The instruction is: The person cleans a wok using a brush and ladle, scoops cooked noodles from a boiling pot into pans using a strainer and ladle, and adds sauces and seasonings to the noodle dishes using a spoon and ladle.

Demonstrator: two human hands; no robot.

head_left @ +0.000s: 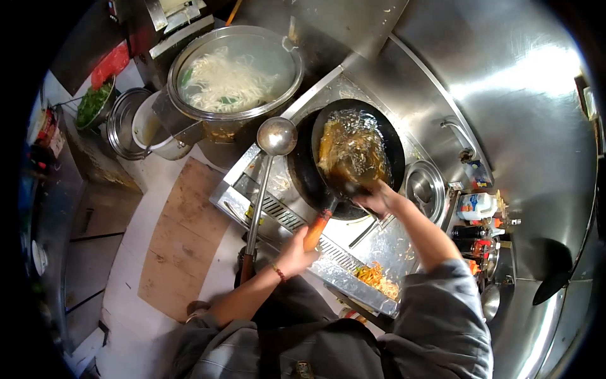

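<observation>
My left hand (295, 254) is wrapped round the wooden handle of a black wok (396, 148), which is tilted over the stove. Brown, bubbly liquid swirls in the wok, with a golden-brown blurred mass (334, 148) at its left side. At the wok's lower right rim, my right hand (377, 201) is closed and smeared by motion. What its fingers hold is hidden against the dark pan. A steel ladle (276, 136) with a long handle lies to the left of the wok, its bowl near the big pot.
A large steel pot (237, 117) of noodles in cloudy water stands at the upper left. Food scraps (377, 278) lie at the stove's front corner. A tap (456, 129) juts from the back wall, near steel bowls (424, 189). Bottles (476, 230) line the right side.
</observation>
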